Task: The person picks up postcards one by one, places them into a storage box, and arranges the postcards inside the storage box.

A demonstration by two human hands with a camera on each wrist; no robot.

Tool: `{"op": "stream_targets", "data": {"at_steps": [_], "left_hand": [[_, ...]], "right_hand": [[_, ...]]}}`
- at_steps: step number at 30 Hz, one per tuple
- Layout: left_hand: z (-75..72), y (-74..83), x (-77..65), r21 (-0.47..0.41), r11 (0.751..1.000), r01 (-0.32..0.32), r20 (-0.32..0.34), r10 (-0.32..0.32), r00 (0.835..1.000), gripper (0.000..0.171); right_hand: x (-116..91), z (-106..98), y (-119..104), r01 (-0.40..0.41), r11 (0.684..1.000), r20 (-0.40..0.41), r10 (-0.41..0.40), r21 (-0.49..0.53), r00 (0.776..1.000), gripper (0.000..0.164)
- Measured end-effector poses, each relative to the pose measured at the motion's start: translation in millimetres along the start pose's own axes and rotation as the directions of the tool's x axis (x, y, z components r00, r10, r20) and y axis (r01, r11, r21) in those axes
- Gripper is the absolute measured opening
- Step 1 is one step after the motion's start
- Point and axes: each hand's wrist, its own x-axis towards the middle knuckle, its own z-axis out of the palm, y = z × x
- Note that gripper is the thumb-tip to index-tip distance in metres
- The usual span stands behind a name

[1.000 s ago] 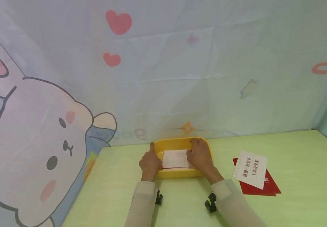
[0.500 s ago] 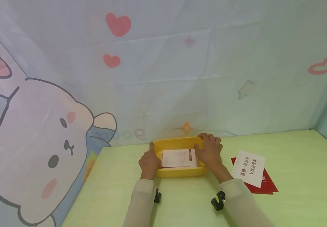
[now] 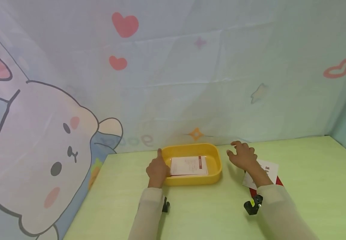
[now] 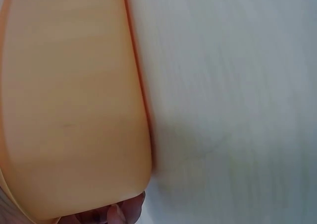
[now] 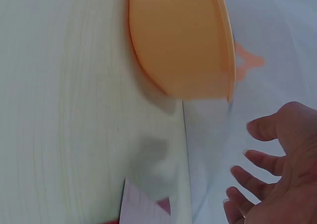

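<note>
A yellow plastic tray [image 3: 192,181] stands near the back edge of the table, with white and red cards [image 3: 186,166] lying flat inside it. My left hand [image 3: 157,170] grips its left end; in the left wrist view those fingertips [image 4: 130,209] show at the end of the tray wall [image 4: 74,95]. To the right of the tray, apart from it, my right hand [image 3: 242,157] hovers with loosely spread fingers and holds nothing. Beneath and beyond the right forearm, a white printed card [image 3: 271,169] lies over red cards [image 3: 278,181], partly hidden by the arm.
A pale green table [image 3: 206,213] carries everything. Close behind the tray hangs a printed cloth backdrop [image 3: 173,100] with a rabbit and hearts. Black camera mounts [image 3: 253,205] sit at both wrists.
My right hand has left the cards in the tray, passed over its right end, and moved right toward the loose cards. The left hand stays on the tray.
</note>
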Motion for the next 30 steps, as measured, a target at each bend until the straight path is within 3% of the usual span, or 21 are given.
{"op": "stream_targets", "data": {"at_steps": [11,18,25,30], "left_hand": [[3.1,-0.4,2.2,0.021,1.0,-0.007,-0.001,0.007,1.0,0.087],[2.7,0.7,0.8,0.003,1.0,-0.007,0.006,0.007,1.0,0.09],[1.8,0.4,-0.6,-0.004,1.0,0.001,0.0,-0.001,1.0,0.09],[3.0,-1.0,1.4,0.007,1.0,-0.005,-0.002,0.005,1.0,0.092]], "right_hand": [[-9.7,-27.2,35.5,-0.057,0.984,0.08,0.071,-0.167,0.994,0.072],[-12.6,-40.4,61.3,-0.067,0.97,0.085,0.089,-0.234,0.992,0.077],[-15.1,-47.3,77.7,-0.188,0.949,0.18,0.237,-0.252,0.955,0.091],[-15.7,-45.1,81.2,-0.209,0.941,0.187,0.263,-0.264,0.947,0.097]]}}
